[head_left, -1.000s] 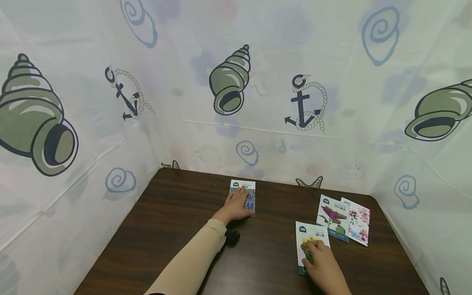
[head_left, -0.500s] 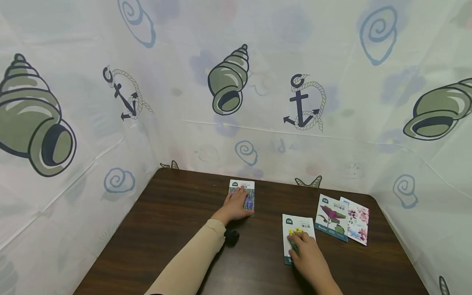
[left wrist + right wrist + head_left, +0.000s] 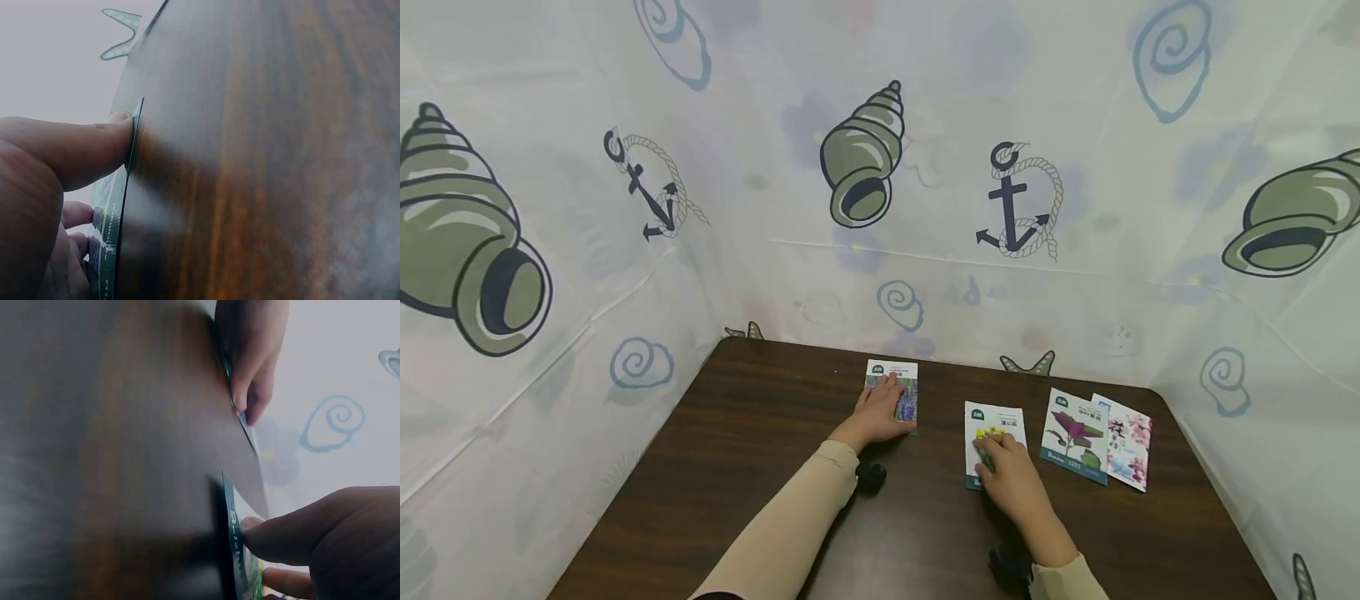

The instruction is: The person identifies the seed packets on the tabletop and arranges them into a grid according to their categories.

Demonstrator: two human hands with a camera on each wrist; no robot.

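My left hand (image 3: 878, 414) lies with spread fingers on a seed packet with purple flowers (image 3: 908, 402) near the table's back edge. In the left wrist view its thumb (image 3: 94, 147) presses at the packet's bottom edge. My right hand (image 3: 1009, 475) touches a seed packet with yellow flowers (image 3: 992, 414), thumb and fingertips resting on its printed face and covering part of the picture. In the right wrist view, a dark shadow runs along the edge of this packet (image 3: 236, 534). It stands a little right of and nearer than the purple-flower packet.
To the right, a packet with a magenta plant (image 3: 1075, 429) overlaps a pink blossom packet (image 3: 1129, 442). All are on the dark wooden table (image 3: 760, 417). A white cloth backdrop (image 3: 775, 183) printed with shells and anchors rises behind and beside it.
My right hand has slid the yellow-flower packet left and away from me, toward the purple-flower packet. My left hand has stayed on its packet. The view has tilted slightly.
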